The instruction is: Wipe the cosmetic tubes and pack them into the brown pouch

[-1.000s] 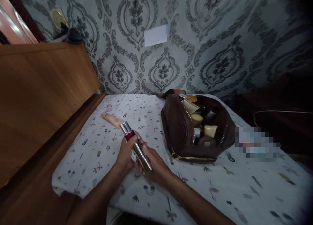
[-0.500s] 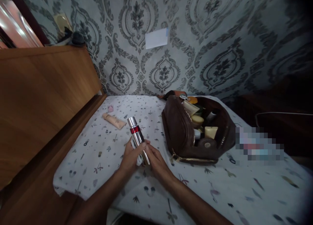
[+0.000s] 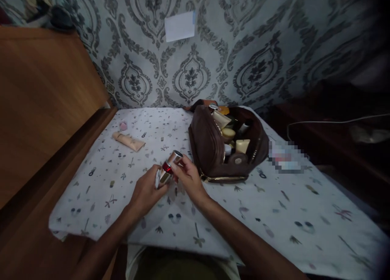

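A silver cosmetic bottle [image 3: 167,168] with a red band tilts up to the right above the cloth. My left hand [image 3: 146,190] is closed round its lower body, with a bit of white material [image 3: 157,177], perhaps a wipe, showing between palm and bottle. At the upper end, my right hand [image 3: 190,177] grips the silver cap and the red band with thumb and fingers. Close to the right of my hands stands an unzipped brown cosmetic bag [image 3: 203,142], filled with several tubes and jars, including a cream tube [image 3: 242,146] and a yellow-lidded jar [image 3: 228,134].
On the patterned cloth [image 3: 100,190] lie a beige tube [image 3: 128,141] and a small pink item [image 3: 123,125] at the left. A wooden cabinet [image 3: 45,97] borders the left side. Beyond the bag, a blurred-out packet [image 3: 288,156] rests near the right edge.
The bottle has swung from leaning left to leaning right. My right hand has moved from its lower body up to the cap end. The view has shifted down and right.
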`<state>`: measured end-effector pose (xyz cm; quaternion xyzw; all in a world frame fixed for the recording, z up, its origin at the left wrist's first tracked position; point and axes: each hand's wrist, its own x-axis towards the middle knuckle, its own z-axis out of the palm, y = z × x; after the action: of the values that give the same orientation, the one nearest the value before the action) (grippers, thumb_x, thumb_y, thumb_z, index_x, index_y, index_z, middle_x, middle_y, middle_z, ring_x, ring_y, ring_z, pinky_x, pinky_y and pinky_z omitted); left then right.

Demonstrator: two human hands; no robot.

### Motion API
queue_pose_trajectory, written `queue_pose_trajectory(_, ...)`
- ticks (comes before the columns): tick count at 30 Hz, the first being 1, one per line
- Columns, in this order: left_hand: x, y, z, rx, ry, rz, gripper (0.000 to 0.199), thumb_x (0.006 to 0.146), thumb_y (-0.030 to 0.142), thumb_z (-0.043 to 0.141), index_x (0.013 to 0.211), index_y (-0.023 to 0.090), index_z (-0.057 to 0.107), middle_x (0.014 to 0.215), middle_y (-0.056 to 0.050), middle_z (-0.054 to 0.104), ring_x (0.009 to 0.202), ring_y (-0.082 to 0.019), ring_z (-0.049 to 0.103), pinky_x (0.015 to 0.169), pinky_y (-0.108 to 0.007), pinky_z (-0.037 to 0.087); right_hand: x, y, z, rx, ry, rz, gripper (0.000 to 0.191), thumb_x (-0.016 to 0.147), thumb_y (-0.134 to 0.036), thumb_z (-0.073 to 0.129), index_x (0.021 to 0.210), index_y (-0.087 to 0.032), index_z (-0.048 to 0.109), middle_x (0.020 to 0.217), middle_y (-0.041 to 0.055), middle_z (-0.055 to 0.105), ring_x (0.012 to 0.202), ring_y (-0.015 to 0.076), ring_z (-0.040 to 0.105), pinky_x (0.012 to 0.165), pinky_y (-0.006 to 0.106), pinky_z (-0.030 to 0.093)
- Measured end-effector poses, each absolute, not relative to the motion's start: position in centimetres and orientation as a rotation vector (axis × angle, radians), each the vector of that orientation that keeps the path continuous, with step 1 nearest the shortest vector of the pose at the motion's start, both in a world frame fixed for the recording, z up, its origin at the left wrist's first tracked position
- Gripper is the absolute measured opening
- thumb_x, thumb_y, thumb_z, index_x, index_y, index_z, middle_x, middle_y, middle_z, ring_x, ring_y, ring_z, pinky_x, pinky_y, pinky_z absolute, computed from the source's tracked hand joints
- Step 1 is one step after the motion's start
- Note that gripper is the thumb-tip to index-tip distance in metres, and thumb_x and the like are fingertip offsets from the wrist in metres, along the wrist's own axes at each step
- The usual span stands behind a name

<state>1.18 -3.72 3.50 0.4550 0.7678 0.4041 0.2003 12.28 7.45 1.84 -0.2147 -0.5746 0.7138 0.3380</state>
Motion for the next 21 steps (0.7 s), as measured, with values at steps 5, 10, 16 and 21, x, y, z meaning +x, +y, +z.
queue_pose_trajectory(5,1.1,-4.5,3.7,1.297,2.132,1.136,0.035,0.072,0.031,0.076,0.105,0.026,0.066,0.086,0.002,0.070,0.075,-0.021,0.062,0.069,-0.026,0.042,12.5,7.3,2.4,-0.546,-1.418,1.899,0.048,0.074,-0.065,0.074,0.083,-0.021,0.058,0.070,-0.0040,0.055,0.055,0.0086,0.044,0.051,0.023,0.039)
queue_pose_trajectory(10,-0.2,-5.6,3.3,1.217,2.057,1.122,0.038,0.068,0.037,0.080,0.100,0.022,0.068,0.074,0.001,0.069,0.069,-0.021,0.062,0.067,-0.027,0.046,12.7,7.0,2.5,-0.488,-1.332,1.920,0.052,0.072,-0.069,0.074,0.084,-0.021,0.057,0.069,-0.0047,0.053,0.054,0.0077,0.043,0.049,0.021,0.037)
queue_pose_trajectory(16,0.3,-6.5,2.5,0.713,1.865,1.380,0.058,0.058,0.047,0.086,0.103,0.020,0.062,0.057,0.006,0.059,0.047,-0.013,0.050,0.048,-0.022,0.040,12.8,7.0,2.6,-0.423,-1.234,1.982,0.055,0.071,-0.070,0.075,0.087,-0.021,0.056,0.070,-0.0056,0.052,0.054,0.0068,0.043,0.049,0.021,0.037)
queue_pose_trajectory(21,0.5,-5.8,3.2,0.215,1.745,1.615,0.071,0.045,0.050,0.091,0.103,0.021,0.062,0.079,0.003,0.070,0.062,-0.014,0.064,0.054,-0.022,0.052,13.1,7.3,3.3,-0.363,-1.201,2.032,0.055,0.068,-0.069,0.077,0.087,-0.022,0.056,0.075,-0.0044,0.056,0.055,0.0075,0.048,0.052,0.023,0.041)
